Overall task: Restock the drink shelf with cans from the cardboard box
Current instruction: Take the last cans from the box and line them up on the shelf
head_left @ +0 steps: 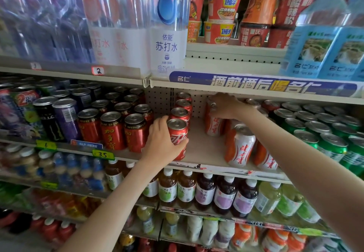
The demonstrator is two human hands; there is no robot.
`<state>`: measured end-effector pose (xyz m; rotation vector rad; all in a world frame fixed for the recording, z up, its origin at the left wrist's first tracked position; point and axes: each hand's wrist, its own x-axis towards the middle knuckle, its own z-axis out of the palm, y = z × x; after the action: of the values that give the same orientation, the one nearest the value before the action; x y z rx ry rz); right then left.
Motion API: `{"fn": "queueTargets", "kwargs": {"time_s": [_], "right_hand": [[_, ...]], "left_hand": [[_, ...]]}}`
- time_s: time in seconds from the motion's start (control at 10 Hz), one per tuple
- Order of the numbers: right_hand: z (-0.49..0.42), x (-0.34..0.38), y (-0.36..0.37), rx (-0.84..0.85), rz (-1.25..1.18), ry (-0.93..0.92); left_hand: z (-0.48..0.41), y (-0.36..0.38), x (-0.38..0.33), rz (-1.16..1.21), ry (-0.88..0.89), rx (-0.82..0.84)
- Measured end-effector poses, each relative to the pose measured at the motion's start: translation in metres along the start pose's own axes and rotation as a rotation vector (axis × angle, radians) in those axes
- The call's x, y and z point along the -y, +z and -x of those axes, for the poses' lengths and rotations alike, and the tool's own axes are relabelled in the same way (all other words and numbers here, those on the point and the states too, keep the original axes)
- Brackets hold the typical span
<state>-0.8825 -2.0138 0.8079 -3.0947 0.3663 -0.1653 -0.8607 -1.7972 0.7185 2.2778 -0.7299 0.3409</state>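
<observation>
My left hand (162, 140) grips a red cola can (178, 133) standing at the front of the can shelf (204, 149). Behind that can runs a row of more red cola cans (180, 113) toward the pegboard back. My right hand (225, 105) reaches deep into the shelf and closes around an orange-and-white can (213, 128) near the back. Two more orange-and-white cans (241, 146) stand at the front right of the bare strip of shelf between my hands. The cardboard box is not in view.
Dark red herbal tea cans (113, 131) fill the shelf left of the cola. Green cans (325, 131) crowd the right. Water bottles (167, 25) and noodle cups (222, 13) stand on the shelf above; bottled teas (204, 190) line the one below.
</observation>
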Motion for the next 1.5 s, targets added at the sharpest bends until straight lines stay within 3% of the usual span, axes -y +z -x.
{"fn": "queueTargets", "kwargs": {"time_s": [0.1,0.2,0.3,0.4,0.5,0.6,0.8,0.9,1.0,1.1,1.2,1.3,1.5], "right_hand": [[0.036,0.035,-0.012,-0.192,-0.007,-0.087],[0.088,0.068,-0.007,-0.355,-0.180,-0.176],[0.121,0.089,0.018,-0.373,-0.337,-0.321],[0.133,0.107,0.064,-0.209,-0.384,-0.413],[0.139,0.121,0.110,-0.062,-0.440,-0.479],[0.142,0.132,0.155,0.138,-0.450,-0.553],[0.164,0.133,0.279,0.479,-0.398,-0.602],[0.195,0.122,0.376,0.620,-0.359,-0.610],[0.218,0.099,0.477,0.804,-0.364,-0.456],[0.233,0.075,0.573,0.953,-0.292,-0.333],[0.240,0.020,0.726,1.003,-0.214,-0.216],[0.238,0.001,0.830,0.994,-0.228,-0.287],[0.248,-0.003,0.962,1.117,-0.050,-0.317]], "left_hand": [[0.010,-0.004,-0.008,0.055,0.201,-0.249],[0.024,-0.011,-0.007,0.184,0.330,-0.361],[0.047,-0.010,0.008,0.212,0.359,-0.401],[0.088,0.001,0.035,0.184,0.225,-0.325],[0.134,0.009,0.075,0.073,-0.028,-0.190],[0.189,0.019,0.107,0.018,-0.349,-0.156],[0.301,0.085,0.131,0.036,-0.769,-0.261],[0.346,0.137,0.157,0.015,-0.827,-0.334],[0.388,0.206,0.191,-0.011,-0.825,-0.294],[0.437,0.301,0.245,0.034,-0.858,-0.176],[0.480,0.391,0.296,-0.025,-0.917,-0.044],[0.511,0.472,0.340,-0.086,-1.025,0.077],[0.541,0.613,0.424,0.131,-0.918,0.300]]}}
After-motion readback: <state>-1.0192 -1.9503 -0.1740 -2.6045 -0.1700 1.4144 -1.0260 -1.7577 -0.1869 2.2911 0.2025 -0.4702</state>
